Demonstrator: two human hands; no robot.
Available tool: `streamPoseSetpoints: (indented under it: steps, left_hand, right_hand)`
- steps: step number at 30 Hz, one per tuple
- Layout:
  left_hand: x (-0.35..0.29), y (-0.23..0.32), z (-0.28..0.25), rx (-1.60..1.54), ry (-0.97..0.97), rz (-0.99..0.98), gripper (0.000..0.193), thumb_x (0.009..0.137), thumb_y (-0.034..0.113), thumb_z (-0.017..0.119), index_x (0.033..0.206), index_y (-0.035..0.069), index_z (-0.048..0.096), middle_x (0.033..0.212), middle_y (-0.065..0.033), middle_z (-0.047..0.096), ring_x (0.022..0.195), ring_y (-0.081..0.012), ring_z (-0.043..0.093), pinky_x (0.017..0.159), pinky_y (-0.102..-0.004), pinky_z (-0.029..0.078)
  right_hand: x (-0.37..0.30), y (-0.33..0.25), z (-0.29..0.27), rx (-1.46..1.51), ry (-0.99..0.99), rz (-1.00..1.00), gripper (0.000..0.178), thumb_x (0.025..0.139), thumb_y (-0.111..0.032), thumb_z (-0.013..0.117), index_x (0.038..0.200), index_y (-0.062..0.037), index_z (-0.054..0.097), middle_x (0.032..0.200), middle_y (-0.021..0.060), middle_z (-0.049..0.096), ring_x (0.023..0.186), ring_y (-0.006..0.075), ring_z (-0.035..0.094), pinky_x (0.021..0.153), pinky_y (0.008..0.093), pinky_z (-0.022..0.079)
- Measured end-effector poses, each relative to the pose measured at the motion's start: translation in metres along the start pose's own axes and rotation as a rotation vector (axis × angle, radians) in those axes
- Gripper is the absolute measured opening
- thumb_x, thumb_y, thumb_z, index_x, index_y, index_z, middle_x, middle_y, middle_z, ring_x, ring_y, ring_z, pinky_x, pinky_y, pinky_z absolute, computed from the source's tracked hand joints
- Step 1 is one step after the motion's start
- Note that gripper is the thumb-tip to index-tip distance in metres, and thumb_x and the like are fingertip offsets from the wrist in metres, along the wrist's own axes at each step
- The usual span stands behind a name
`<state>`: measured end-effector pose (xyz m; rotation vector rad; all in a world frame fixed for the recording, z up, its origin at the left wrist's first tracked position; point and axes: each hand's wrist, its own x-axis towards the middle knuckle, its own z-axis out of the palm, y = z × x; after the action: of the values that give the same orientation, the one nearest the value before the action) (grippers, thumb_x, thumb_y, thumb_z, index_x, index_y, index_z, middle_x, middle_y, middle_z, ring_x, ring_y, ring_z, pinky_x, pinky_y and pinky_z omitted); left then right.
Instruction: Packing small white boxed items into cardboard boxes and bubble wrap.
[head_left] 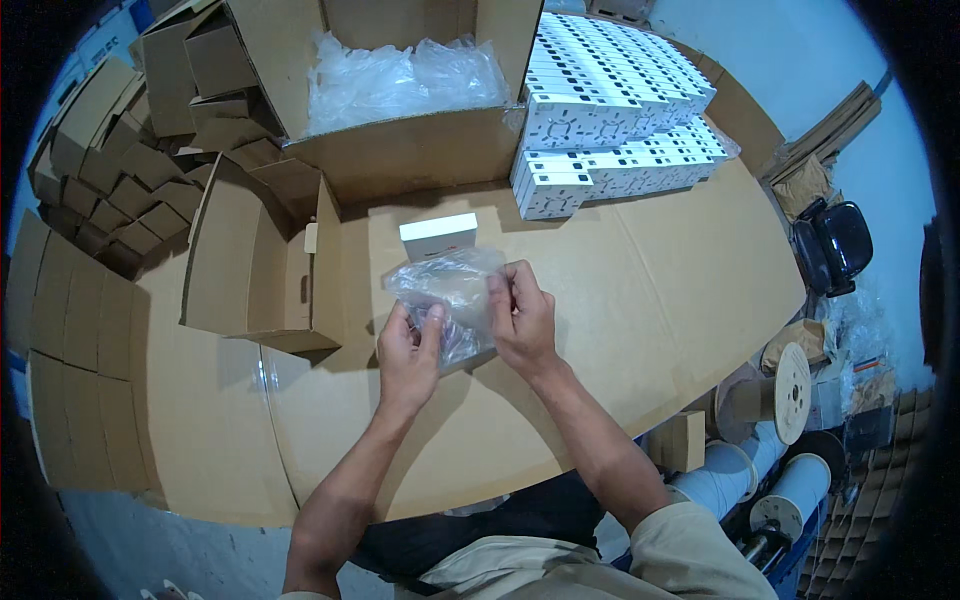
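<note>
A clear plastic bag [455, 285] is stretched between my two hands above the middle of the table. My left hand [408, 350] pinches its left edge between thumb and fingers. On the other side, my right hand [522, 318] grips the upper right edge. Whether anything lies inside or under the crinkled film, I cannot tell. Just beyond the bag stands a small white box [438, 236]. To the left of my hands is an open brown cardboard box [225, 262], its flaps raised.
A large carton [420, 150] at the back holds many clear plastic bags [405, 82]. White printed boxes [590, 120] are stacked at the back right. Folded brown boxes [85, 370] pile up along the left. Reels [790, 393] and a black chair [838, 245] stand beyond the right edge.
</note>
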<state>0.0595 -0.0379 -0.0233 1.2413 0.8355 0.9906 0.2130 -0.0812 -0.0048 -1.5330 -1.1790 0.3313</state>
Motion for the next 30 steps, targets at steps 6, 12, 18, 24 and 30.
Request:
streamPoseSetpoints:
  steps: [6, 12, 18, 24, 30]
  left_hand:
    - [0.000, 0.001, 0.004, 0.064, 0.136, 0.054, 0.021, 0.107, 0.018, 0.055, 0.115, 0.000, 0.061, 0.096, -0.0020, 0.064, 0.083, -0.0068, 0.056, 0.073, -0.0262, 0.048]
    - [0.003, 0.008, 0.000, 0.204, 0.234, 0.101, 0.023, 0.107, 0.021, 0.054, 0.105, 0.000, 0.064, 0.081, -0.0004, 0.061, 0.071, -0.0069, 0.051, 0.063, -0.0277, 0.045]
    - [0.009, 0.014, -0.008, 0.291, 0.252, 0.159, 0.030, 0.107, 0.024, 0.054, 0.097, -0.002, 0.067, 0.074, -0.0026, 0.059, 0.068, -0.0075, 0.051, 0.061, -0.0285, 0.043]
    - [0.010, 0.022, -0.014, 0.387, 0.218, 0.196, 0.033, 0.107, 0.026, 0.054, 0.096, -0.002, 0.067, 0.067, -0.0022, 0.054, 0.063, -0.0096, 0.049, 0.057, -0.0302, 0.042]
    - [0.010, 0.018, -0.020, 0.373, 0.227, 0.192, 0.032, 0.108, 0.026, 0.052, 0.098, -0.002, 0.065, 0.067, -0.0017, 0.054, 0.063, -0.0099, 0.049, 0.057, -0.0304, 0.041]
  right_hand:
    - [-0.004, 0.000, 0.013, 0.254, -0.029, 0.059, 0.019, 0.101, -0.019, 0.063, 0.100, -0.0009, 0.056, 0.062, 0.0091, 0.061, 0.055, 0.0137, 0.061, 0.051, 0.0352, 0.046]
    - [0.008, -0.002, -0.002, 0.155, -0.151, 0.116, 0.018, 0.100, -0.016, 0.065, 0.093, -0.0021, 0.057, 0.055, 0.0058, 0.055, 0.049, 0.0083, 0.051, 0.048, 0.0308, 0.038]
    - [0.009, 0.006, -0.008, 0.159, -0.181, 0.055, 0.021, 0.098, -0.016, 0.069, 0.088, -0.0018, 0.057, 0.053, 0.0019, 0.048, 0.050, 0.0047, 0.046, 0.047, 0.0297, 0.036]
    - [0.012, 0.007, -0.014, 0.513, -0.226, 0.194, 0.021, 0.092, -0.011, 0.076, 0.090, -0.0028, 0.058, 0.072, -0.0037, 0.058, 0.063, 0.0047, 0.051, 0.056, 0.0235, 0.040]
    - [0.014, -0.006, -0.028, 0.672, -0.414, 0.438, 0.019, 0.089, -0.009, 0.079, 0.096, -0.0014, 0.063, 0.077, -0.0018, 0.062, 0.066, 0.0054, 0.054, 0.057, 0.0224, 0.045]
